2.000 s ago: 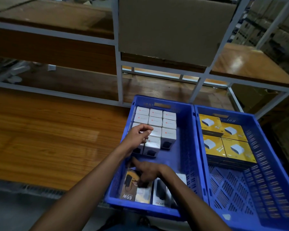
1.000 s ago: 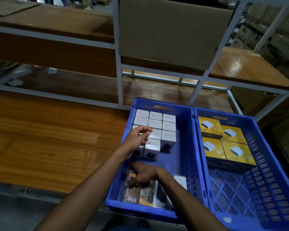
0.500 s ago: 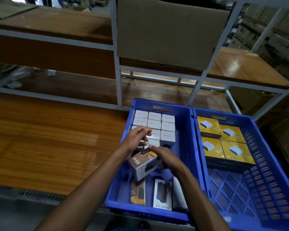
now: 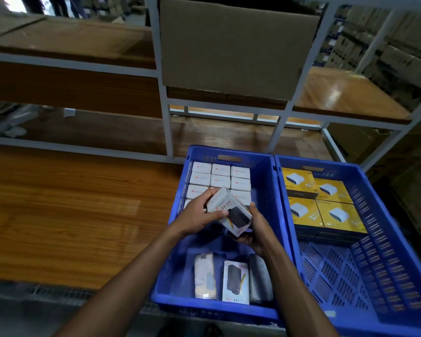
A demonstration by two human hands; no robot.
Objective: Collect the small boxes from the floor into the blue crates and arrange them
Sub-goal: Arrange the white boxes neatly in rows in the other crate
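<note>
Head camera: a person is arranging stock in the left blue crate (image 4: 265, 190), holding a white power-bank box (image 4: 229, 211), its printed face reading "20K", tilted in the air above the crate's middle. The left hand (image 4: 199, 215) is gripping the box's near-left side, thumb lying across the printed face and fingers curled over the far edge. The right hand (image 4: 254, 229) is cupping the box from below and from the right, fingers wrapped under its lower end. Both forearms are reaching in from the bottom of the picture and meeting over the crate, the left from further out to the side.

The step in hand appears to be the sorting of loose boxes into a tidy block. White boxes (image 4: 220, 176) are already standing in close rows against the crate's far wall, just beyond the held box. Three more flat boxes (image 4: 235, 280) are lying side by side at the near end, not yet placed. The right blue crate (image 4: 374, 239), touching the left one, is holding yellow boxes (image 4: 321, 203) at its far end, its near floor showing bare lattice.

The next move probably calls for turning the box square to the rows and lowering it into the open floor in front of them, flush against its neighbours.
</note>
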